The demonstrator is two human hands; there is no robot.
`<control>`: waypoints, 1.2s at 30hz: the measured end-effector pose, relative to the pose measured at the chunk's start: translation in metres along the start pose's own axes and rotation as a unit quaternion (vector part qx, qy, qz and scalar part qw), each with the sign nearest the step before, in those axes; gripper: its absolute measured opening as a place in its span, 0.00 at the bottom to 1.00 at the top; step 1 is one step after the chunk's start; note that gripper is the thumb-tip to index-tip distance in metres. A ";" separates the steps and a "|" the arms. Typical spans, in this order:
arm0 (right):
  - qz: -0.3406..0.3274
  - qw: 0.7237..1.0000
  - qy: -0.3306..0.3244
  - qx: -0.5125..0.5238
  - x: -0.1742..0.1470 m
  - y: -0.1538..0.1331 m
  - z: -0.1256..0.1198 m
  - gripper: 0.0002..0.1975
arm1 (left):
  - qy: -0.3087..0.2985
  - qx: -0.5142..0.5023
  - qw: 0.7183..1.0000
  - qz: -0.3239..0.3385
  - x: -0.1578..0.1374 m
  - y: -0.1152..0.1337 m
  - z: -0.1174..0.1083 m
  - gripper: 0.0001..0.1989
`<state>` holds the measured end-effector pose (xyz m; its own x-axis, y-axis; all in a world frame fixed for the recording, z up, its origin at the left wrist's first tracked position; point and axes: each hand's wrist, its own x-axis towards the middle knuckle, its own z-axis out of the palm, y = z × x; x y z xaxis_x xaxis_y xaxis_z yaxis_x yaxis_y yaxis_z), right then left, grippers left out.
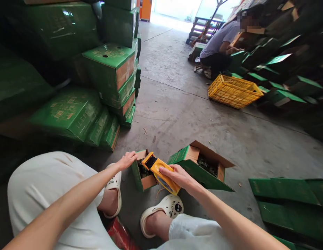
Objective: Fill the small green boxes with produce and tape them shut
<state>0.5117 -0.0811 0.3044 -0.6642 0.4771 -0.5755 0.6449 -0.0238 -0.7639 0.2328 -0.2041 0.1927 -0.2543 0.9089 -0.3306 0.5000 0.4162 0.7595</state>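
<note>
My right hand (177, 176) is wrapped round a yellow tape dispenser (161, 170), whose black-edged front end tips over the small green cardboard box (142, 182) between my feet. That box stands open, with dark items inside that I cannot make out. At its far left edge, my left hand (129, 160) grips the cardboard with curled fingers. Just right of the dispenser sits a larger green cardboard box (200, 173), its flaps up and dark contents showing.
Green cartons (109, 76) are stacked at the left. A yellow plastic crate (233, 92) lies ahead to the right, near a crouching person (218, 45) beside more cartons. Flattened green cardboard (291, 205) lies at lower right. Something red (121, 236) is between my legs.
</note>
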 end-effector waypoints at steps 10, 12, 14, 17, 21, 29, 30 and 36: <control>0.001 0.998 0.027 0.052 -0.010 -0.014 -0.015 0.35 | 0.064 0.036 0.997 0.036 0.032 -0.001 -0.018 0.37; -0.008 0.998 0.035 0.049 -0.014 -0.020 -0.024 0.36 | 0.061 0.080 0.995 -0.001 0.036 -0.005 -0.026 0.43; -0.016 0.998 0.046 0.033 -0.018 -0.026 -0.033 0.36 | 0.040 0.104 0.994 -0.008 0.037 -0.010 -0.033 0.44; -0.022 0.998 0.061 0.017 -0.022 -0.033 -0.042 0.35 | -0.055 0.156 0.985 0.057 0.035 -0.016 -0.039 0.35; -0.030 0.997 0.064 0.011 -0.029 -0.038 -0.045 0.33 | -0.185 0.275 0.932 0.150 0.040 -0.015 -0.034 0.08; -0.037 0.997 0.060 0.030 -0.040 -0.038 -0.049 0.33 | -0.179 0.334 0.915 0.135 0.011 -0.010 0.017 0.07; -0.038 0.997 0.056 0.034 -0.039 -0.038 -0.049 0.33 | -0.175 0.339 0.915 0.132 0.005 -0.011 0.024 0.06; -0.038 0.998 0.049 0.033 -0.035 -0.043 -0.040 0.32 | -0.120 0.368 0.917 0.094 0.002 -0.006 0.043 0.12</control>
<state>0.5226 -0.0617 0.3694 -0.6673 0.5640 -0.4864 0.5656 -0.0412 -0.8237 0.2646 -0.2039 0.1631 0.0398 0.9099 -0.4129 0.9620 0.0768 0.2619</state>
